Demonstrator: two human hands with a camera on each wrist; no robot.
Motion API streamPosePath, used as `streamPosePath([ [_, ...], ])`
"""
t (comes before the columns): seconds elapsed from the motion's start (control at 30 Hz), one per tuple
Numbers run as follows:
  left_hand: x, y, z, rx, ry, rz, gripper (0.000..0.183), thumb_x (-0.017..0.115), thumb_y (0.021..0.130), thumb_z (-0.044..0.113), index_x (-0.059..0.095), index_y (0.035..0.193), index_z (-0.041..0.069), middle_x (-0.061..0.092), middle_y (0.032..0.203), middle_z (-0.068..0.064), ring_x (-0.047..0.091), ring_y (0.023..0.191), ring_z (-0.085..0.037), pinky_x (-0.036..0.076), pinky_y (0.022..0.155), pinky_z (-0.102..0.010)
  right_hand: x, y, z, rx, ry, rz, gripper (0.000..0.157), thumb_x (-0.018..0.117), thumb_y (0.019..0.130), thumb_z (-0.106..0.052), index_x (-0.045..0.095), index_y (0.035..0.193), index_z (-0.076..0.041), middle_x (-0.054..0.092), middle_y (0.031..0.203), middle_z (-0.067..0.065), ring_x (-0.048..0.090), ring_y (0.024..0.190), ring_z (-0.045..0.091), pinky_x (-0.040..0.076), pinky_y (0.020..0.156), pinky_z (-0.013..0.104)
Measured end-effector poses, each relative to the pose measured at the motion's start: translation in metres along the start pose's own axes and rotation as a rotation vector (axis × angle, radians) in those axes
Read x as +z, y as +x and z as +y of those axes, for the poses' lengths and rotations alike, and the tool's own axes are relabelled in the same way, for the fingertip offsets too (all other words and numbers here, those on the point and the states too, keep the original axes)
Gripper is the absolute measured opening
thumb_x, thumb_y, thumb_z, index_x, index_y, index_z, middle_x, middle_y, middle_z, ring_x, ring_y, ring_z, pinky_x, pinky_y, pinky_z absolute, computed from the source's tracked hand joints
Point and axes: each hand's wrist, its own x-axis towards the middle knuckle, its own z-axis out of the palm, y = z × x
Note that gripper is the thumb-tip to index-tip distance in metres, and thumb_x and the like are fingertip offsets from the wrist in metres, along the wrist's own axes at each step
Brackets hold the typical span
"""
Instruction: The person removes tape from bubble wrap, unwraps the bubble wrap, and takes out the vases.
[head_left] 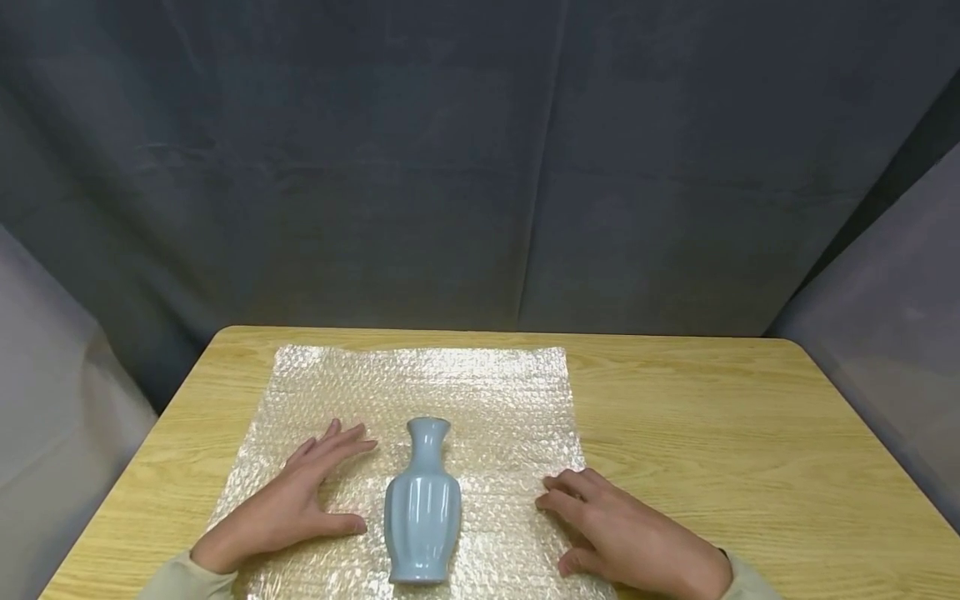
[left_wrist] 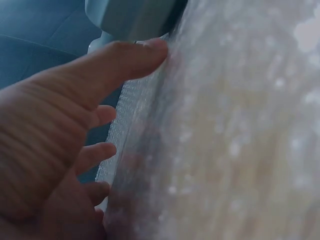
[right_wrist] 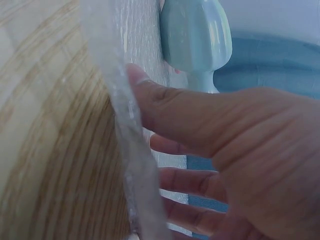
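Observation:
A pale blue-grey vase with a narrow neck and ribbed body lies on its side on a sheet of clear bubble wrap, its mouth pointing to the far side. To its left, my left hand rests over the sheet with fingers spread and thumb toward the vase's body. My right hand is at the sheet's right edge, fingers loosely bent. In the right wrist view, the thumb and fingertips touch the bubble wrap near its edge, and the vase is beyond the thumb.
The bubble wrap covers the left and middle part of a light wood table. Behind the table hangs a dark grey curtain. Pale fabric hangs on the right, with more pale cloth on the left.

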Motion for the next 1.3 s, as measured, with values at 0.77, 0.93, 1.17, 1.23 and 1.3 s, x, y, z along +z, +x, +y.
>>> streamPosePath([
  [0.77, 0.0036, 0.0011, 0.0001, 0.014, 0.028, -0.020, 0.093, 0.084, 0.069, 0.067, 0.057, 0.147, 0.023, 0.040, 0.167, -0.009, 0.023, 0.157, -0.047, 0.013, 0.120, -0.072, -0.0018, -0.0020, 0.0023, 0.017, 0.039, -0.028, 0.053, 0.069, 0.094, -0.054, 0.061, 0.138, -0.025, 0.058, 0.145, -0.002, 0.056, 0.128, 0.020, 0.056, 0.097, 0.032],
  [0.93, 0.0030, 0.0000, -0.0015, 0.010, 0.031, -0.022, 0.093, 0.084, 0.070, 0.068, 0.057, 0.147, 0.023, 0.040, 0.167, -0.008, 0.022, 0.158, -0.046, 0.013, 0.120, -0.072, -0.0019, -0.0007, 0.0025, -0.007, 0.013, -0.004, 0.055, 0.072, 0.092, -0.052, 0.062, 0.138, -0.024, 0.059, 0.143, -0.002, 0.056, 0.127, 0.017, 0.056, 0.099, 0.033],
  [1.17, 0.0028, -0.0007, -0.0010, 0.030, 0.038, -0.014, 0.091, 0.082, 0.071, 0.070, 0.058, 0.146, 0.024, 0.041, 0.166, -0.010, 0.025, 0.156, -0.048, 0.016, 0.118, -0.074, -0.0009, -0.0004, 0.0039, -0.019, 0.021, 0.000, 0.056, 0.072, 0.091, -0.053, 0.062, 0.138, -0.024, 0.059, 0.143, -0.003, 0.056, 0.127, 0.017, 0.056, 0.099, 0.033],
  [1.23, 0.0031, -0.0005, -0.0009, 0.026, 0.037, -0.015, 0.091, 0.082, 0.071, 0.070, 0.058, 0.146, 0.024, 0.041, 0.166, -0.009, 0.025, 0.156, -0.047, 0.016, 0.119, -0.074, -0.0006, -0.0004, 0.0048, -0.024, 0.021, 0.006, 0.057, 0.072, 0.091, -0.053, 0.061, 0.138, -0.024, 0.059, 0.143, -0.003, 0.056, 0.127, 0.017, 0.056, 0.100, 0.033],
  [1.3, 0.0036, -0.0003, -0.0007, 0.024, 0.037, -0.015, 0.091, 0.082, 0.071, 0.069, 0.058, 0.146, 0.024, 0.041, 0.166, -0.009, 0.024, 0.156, -0.047, 0.015, 0.119, -0.073, -0.0002, -0.0003, 0.0059, -0.022, 0.026, 0.006, 0.058, 0.071, 0.090, -0.055, 0.061, 0.138, -0.025, 0.058, 0.143, -0.003, 0.055, 0.128, 0.017, 0.056, 0.099, 0.034],
])
